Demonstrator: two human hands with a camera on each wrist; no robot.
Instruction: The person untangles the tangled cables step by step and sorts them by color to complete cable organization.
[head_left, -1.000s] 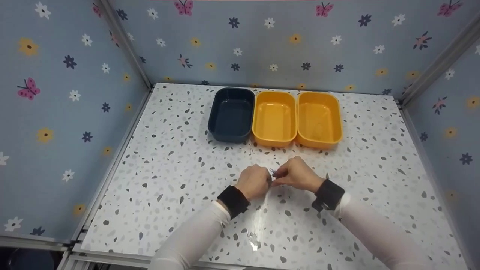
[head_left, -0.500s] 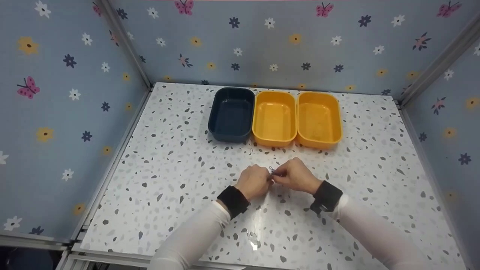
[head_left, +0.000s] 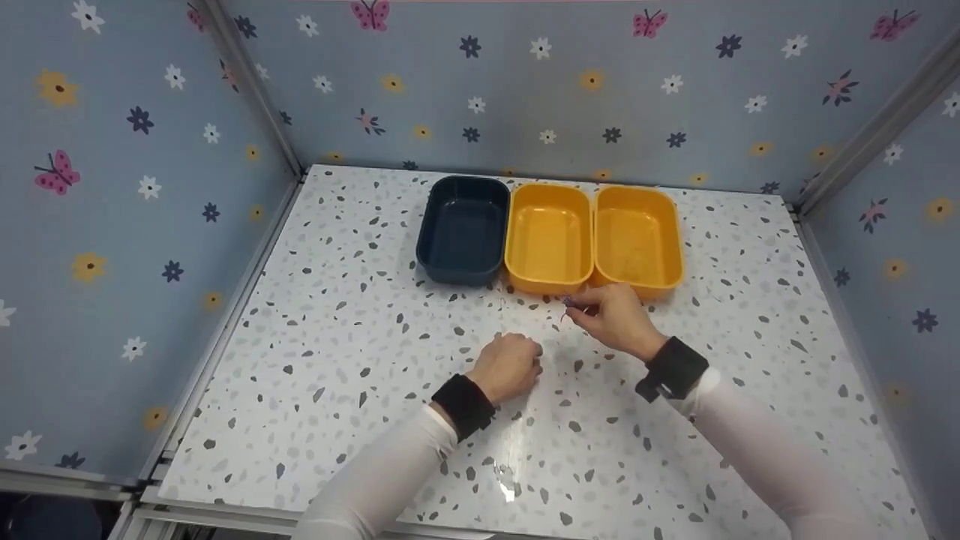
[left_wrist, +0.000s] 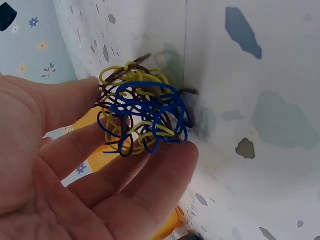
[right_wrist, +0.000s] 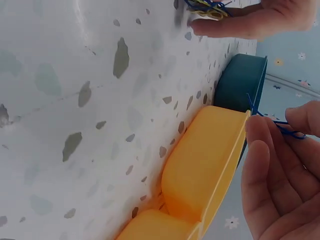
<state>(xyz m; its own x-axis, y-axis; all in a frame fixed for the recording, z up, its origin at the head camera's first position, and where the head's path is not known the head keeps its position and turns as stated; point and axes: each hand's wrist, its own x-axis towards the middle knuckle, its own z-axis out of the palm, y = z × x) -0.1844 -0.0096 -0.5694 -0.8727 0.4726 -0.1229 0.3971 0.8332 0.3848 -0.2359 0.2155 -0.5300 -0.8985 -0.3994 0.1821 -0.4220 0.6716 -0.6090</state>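
Note:
In the left wrist view a tangled bundle of thin blue, yellow and dark brown wire (left_wrist: 147,107) sits between the thumb and fingertips of my left hand (left_wrist: 100,170). From the head view, that left hand (head_left: 508,367) is low over the table and hides most of the bundle. My right hand (head_left: 616,319) pinches a small bent piece of blue wire (right_wrist: 289,131) between thumb and forefinger, its other fingers curled loosely. This hand is just in front of the two yellow bins, apart from the left.
A dark blue bin (head_left: 463,234) stands beside a middle yellow bin (head_left: 550,236) and a right yellow bin (head_left: 637,234), all in a row on the speckled white table (head_left: 337,420). Patterned panels (head_left: 510,90) enclose the table at the back and sides.
My right hand has parted from the left and moved forward and right toward the yellow bins, carrying the blue wire piece. The left hand stays nearly in place with the bundle.

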